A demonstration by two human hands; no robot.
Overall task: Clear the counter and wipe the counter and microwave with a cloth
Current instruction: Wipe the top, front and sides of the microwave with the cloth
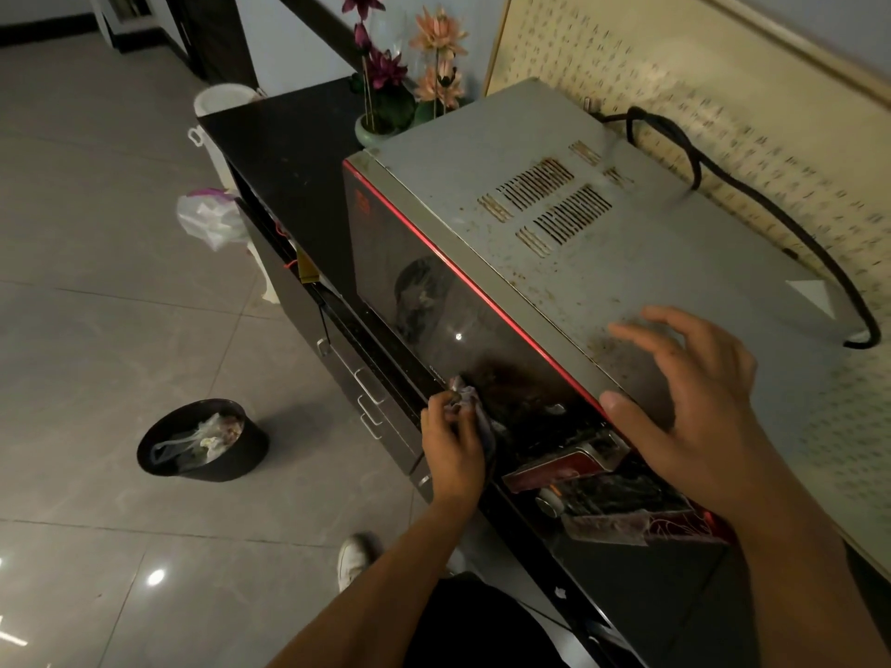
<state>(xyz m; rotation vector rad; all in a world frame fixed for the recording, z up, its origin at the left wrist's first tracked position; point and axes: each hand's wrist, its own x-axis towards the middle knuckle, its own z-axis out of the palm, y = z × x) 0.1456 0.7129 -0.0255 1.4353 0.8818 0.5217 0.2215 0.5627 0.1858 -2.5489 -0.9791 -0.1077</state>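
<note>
A grey, stained microwave (554, 243) with a dark glass door and a red trim line stands on the black counter (284, 151). My left hand (453, 450) grips a crumpled greyish cloth (470, 402) and presses it against the lower part of the door. My right hand (694, 407) lies on the microwave's top near the front edge. Its fingers are spread, and its thumb sits at the red trim.
A black power cord (752, 204) loops over the microwave's back. A vase of pink and purple flowers (385, 103) stands behind it on the counter. On the tiled floor are a black bin (202, 441) with rubbish, a plastic bag (212, 219) and a white bucket (217, 113). Drawers with metal handles (371, 397) sit under the counter.
</note>
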